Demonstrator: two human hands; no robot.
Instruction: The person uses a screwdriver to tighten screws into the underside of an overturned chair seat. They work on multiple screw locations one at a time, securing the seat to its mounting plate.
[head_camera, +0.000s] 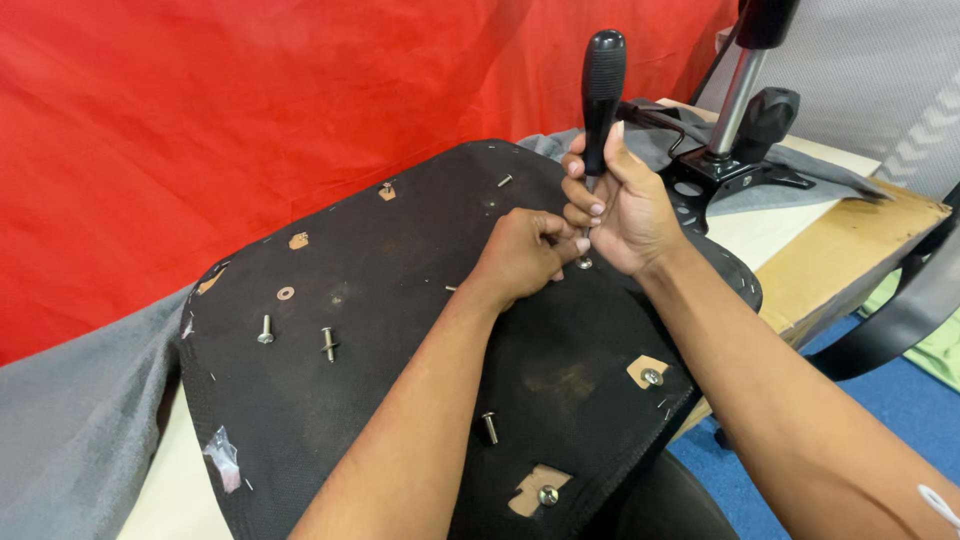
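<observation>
An upturned black chair seat (400, 330) lies in front of me, its fabric underside up. My right hand (625, 210) grips a black-handled screwdriver (603, 90) held upright, its tip on a bolt (584, 263) in the seat. My left hand (520, 255) pinches the shaft or bolt just beside the tip. Loose bolts (328, 343) and a washer (286, 293) rest on the seat to the left. More bolts sit in mounting holes near the front edge (548, 494).
A red cloth (250, 100) hangs behind. Grey fabric (70, 400) covers the table at left. A chair base mechanism with a metal column (735, 150) stands at the back right on the wooden tabletop (850, 250). Blue floor (900, 400) lies to the right.
</observation>
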